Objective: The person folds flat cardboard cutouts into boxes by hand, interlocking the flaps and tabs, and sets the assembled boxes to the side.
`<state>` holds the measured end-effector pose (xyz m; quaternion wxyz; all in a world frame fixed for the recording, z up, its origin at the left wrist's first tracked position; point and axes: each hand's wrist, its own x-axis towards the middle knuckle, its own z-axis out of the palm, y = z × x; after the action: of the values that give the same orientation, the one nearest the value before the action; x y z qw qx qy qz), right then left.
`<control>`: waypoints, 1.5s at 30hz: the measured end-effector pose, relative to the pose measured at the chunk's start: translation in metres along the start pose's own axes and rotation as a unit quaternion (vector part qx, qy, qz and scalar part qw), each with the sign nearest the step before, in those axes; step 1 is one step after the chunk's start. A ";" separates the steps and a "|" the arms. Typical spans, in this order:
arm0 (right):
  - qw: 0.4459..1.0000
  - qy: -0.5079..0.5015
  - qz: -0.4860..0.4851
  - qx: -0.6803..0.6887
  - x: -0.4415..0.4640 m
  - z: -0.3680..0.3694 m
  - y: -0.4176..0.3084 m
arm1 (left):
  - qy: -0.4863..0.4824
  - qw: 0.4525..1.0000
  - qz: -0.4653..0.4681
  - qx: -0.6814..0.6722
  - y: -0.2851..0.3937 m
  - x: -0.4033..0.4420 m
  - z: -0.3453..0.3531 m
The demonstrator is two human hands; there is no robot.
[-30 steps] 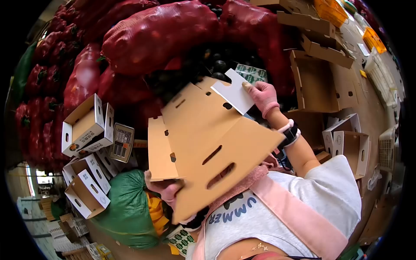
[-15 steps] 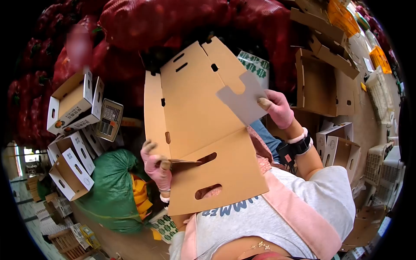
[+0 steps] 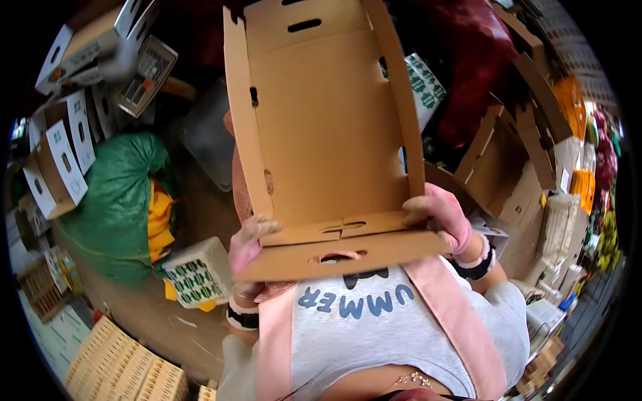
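Note:
A brown cardboard box (image 3: 321, 127) lies open in front of my chest, its two long sides standing up and its near end partly folded. My left hand (image 3: 251, 247), in a pink glove with soiled fingertips, grips the near left corner. At the near right corner my right hand (image 3: 441, 217), gloved the same way, has its fingers closed over the edge. Between them, the near end flap (image 3: 394, 254) with its oval handle hole tilts toward my shirt.
A green sack (image 3: 114, 200) with orange material stands left, beside a green-patterned package (image 3: 197, 277). White boxes (image 3: 60, 167) and a scale (image 3: 144, 77) are at upper left. Open brown boxes (image 3: 495, 164) and red net sacks (image 3: 475, 60) lie right. Stacked cartons (image 3: 124, 367) fill the lower left.
The right side of the box has been folded up and the near end raised. My right hand has moved down from the side flap to the near right corner. The view has shifted.

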<state>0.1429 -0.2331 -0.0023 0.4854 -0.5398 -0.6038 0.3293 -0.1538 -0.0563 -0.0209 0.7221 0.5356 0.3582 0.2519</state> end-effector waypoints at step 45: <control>0.930 0.063 0.113 0.345 0.191 -0.080 0.074 | -0.253 0.950 0.179 -0.025 0.095 0.249 -0.005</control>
<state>0.2537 -0.0425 -0.0016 0.6381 -0.4233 -0.3559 0.5357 -0.0019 0.1611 0.0075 0.7453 0.6189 0.0553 0.2418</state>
